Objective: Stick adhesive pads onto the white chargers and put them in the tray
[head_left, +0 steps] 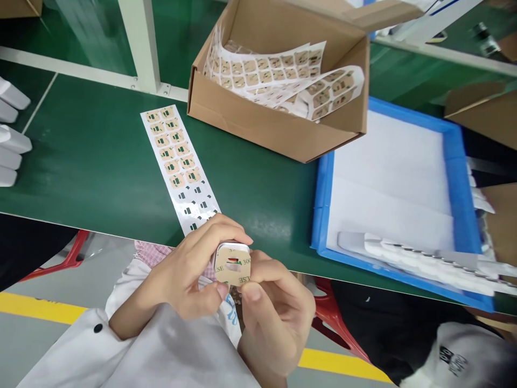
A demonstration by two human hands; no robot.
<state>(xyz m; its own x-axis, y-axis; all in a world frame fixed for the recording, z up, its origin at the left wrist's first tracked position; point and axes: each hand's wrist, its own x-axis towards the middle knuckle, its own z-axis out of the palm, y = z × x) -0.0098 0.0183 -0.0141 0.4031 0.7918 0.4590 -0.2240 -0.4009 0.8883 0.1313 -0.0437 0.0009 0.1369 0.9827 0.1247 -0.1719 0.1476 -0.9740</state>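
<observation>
A small white rounded-square part [233, 264] with a tan printed adhesive sticker on its face is held up between my hands at the table's front edge. My left hand [191, 269] grips it by the left side, fingers along the top and thumb below. At its lower right corner, my right hand [274, 307] pinches the edge with thumb and forefinger. Just beyond my left hand lies a white sticker sheet [177, 161]; tan stickers fill its far part, while its near part shows bare backing with dark cutouts.
An open cardboard box [262, 126] of sticker sheets stands at the back. Right of it, a blue tray [323, 205] holds a row of white parts [416, 256]. More white parts [12, 140] lie far left. A person in a white cap [468, 355] is at lower right.
</observation>
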